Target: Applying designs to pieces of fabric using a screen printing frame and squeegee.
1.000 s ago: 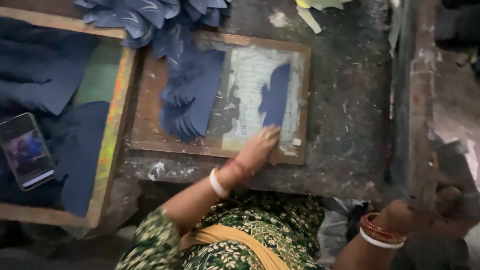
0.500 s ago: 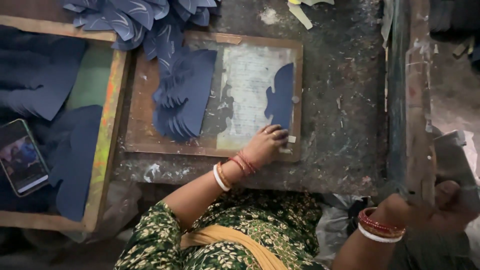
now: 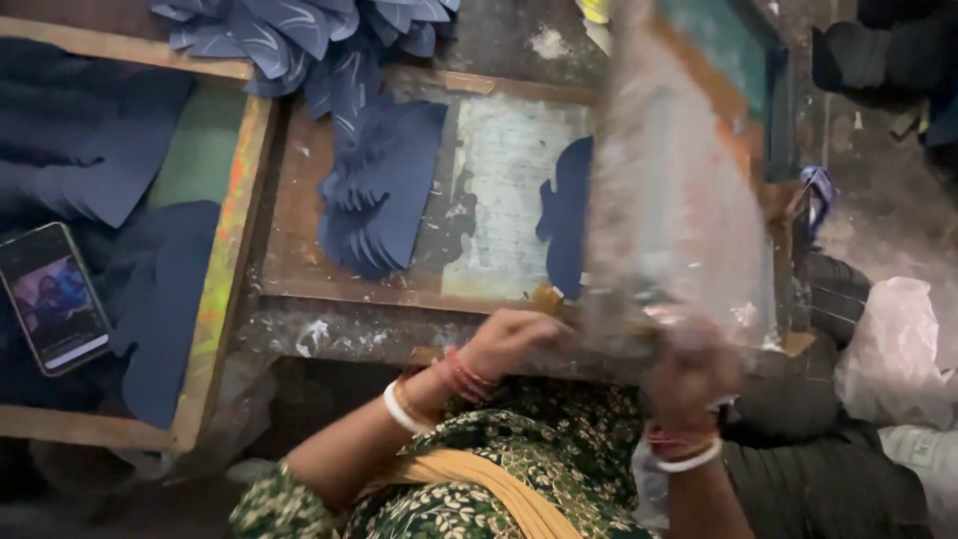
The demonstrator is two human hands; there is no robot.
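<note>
A wooden-framed printing screen (image 3: 679, 200), blurred by motion, is tilted over the right part of a flat wooden board (image 3: 299, 250). My right hand (image 3: 689, 374) grips its near edge. My left hand (image 3: 514, 339) is closed on its near left corner. One dark blue leaf-shaped piece (image 3: 567, 215) lies on the board's pale centre panel, partly hidden by the screen. A fanned stack of the same blue pieces (image 3: 384, 190) rests on the board's left side.
More blue pieces with pale markings are piled at the top (image 3: 299, 30). A wooden tray (image 3: 235, 230) on the left holds dark blue fabric (image 3: 90, 150) and a lit phone (image 3: 55, 296). A white plastic bag (image 3: 898, 339) lies at the right.
My right hand has swung the screen in from the right over the board. My left hand left the single blue piece and moved to the screen's near corner.
</note>
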